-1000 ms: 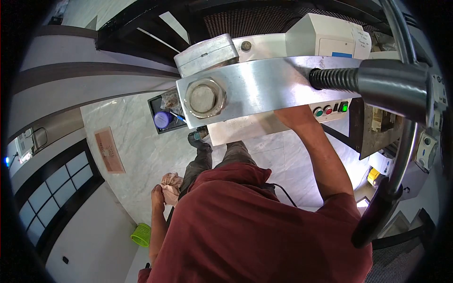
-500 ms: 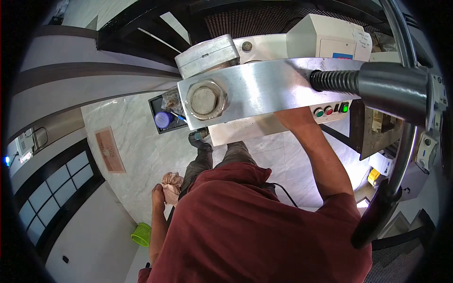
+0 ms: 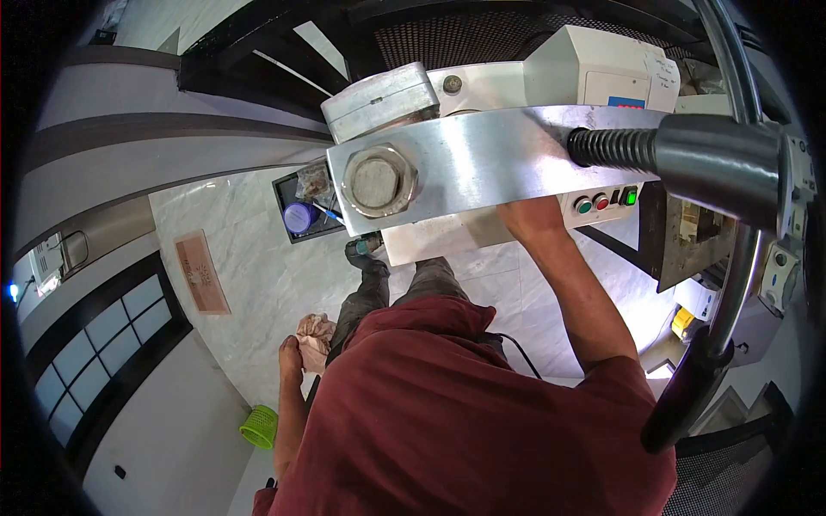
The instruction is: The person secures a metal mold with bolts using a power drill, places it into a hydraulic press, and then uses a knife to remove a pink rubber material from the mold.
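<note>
My left hand (image 3: 291, 359) hangs low beside my left leg, its fingers closed on a crumpled pale pink cloth (image 3: 315, 337). Under the thick metal bar (image 3: 482, 159) of a press-like machine reaches my right hand (image 3: 532, 218). Only its back and wrist show; the bar covers the fingers, so whatever they touch is out of sight. At the bar's left end sits a large hex bolt (image 3: 375, 182). A threaded screw (image 3: 613, 148) with a long handle (image 3: 701, 391) joins the right end. The white machine body (image 3: 456, 234) lies beneath.
Green and red push buttons (image 3: 600, 201) and a lit green switch (image 3: 631, 196) line the machine's front. A grey metal block (image 3: 379, 101) stands behind the bar. Lower left, a black tray (image 3: 292, 234) holds a purple-lidded jar (image 3: 299, 218). A green basket (image 3: 259, 426) stands on the floor.
My right hand and forearm have shifted slightly left beneath the bar. Red marks now show on the machine's blue display. My left hand stays with the cloth.
</note>
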`<state>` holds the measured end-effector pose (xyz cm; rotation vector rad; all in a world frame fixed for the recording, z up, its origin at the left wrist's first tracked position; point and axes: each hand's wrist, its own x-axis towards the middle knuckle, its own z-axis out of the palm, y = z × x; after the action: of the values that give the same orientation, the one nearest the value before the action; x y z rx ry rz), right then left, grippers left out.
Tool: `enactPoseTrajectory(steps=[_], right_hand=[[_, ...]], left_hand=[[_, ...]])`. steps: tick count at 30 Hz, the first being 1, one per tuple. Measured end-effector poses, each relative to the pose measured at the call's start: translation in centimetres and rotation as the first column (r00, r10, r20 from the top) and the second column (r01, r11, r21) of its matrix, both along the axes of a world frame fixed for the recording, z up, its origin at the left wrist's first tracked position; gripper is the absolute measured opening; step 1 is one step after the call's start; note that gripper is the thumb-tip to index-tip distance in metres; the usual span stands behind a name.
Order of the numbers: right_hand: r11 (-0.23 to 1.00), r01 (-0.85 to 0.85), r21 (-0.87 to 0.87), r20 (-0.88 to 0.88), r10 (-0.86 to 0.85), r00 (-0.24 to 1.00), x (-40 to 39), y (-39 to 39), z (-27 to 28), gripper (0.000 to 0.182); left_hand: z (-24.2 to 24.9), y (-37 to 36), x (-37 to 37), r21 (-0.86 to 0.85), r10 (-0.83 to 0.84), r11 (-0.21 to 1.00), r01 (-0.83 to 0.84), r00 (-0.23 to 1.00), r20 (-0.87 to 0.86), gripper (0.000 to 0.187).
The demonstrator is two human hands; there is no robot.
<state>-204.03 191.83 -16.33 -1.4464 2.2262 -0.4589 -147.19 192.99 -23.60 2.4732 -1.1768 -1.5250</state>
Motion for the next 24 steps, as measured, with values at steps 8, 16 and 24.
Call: enactPoseTrajectory(steps=[8, 16, 24], right_hand=[[0.999, -0.046, 0.001, -0.044, 0.046, 0.998, -0.3, 0.1, -0.7, 0.033], [0.968, -0.053, -0.245, -0.127, 0.022, 0.992, -0.1, -0.2, -0.1, 0.025], [0.991, -0.127, -0.031, -0.108, 0.123, 0.987, -0.8, -0.2, -0.4, 0.039]], left_hand=[[-0.6, -0.7, 0.2, 0.011, 0.000, 1.000, 0.000, 0.999, -0.035, 0.023], [0.4, -0.6, -1.7, 0.234, 0.172, 0.964, -0.126, 0.967, -0.186, 0.021], [2.8, -1.8, -2.2, 0.568, 0.328, 0.823, -0.028, 0.839, -0.434, 0.045]])
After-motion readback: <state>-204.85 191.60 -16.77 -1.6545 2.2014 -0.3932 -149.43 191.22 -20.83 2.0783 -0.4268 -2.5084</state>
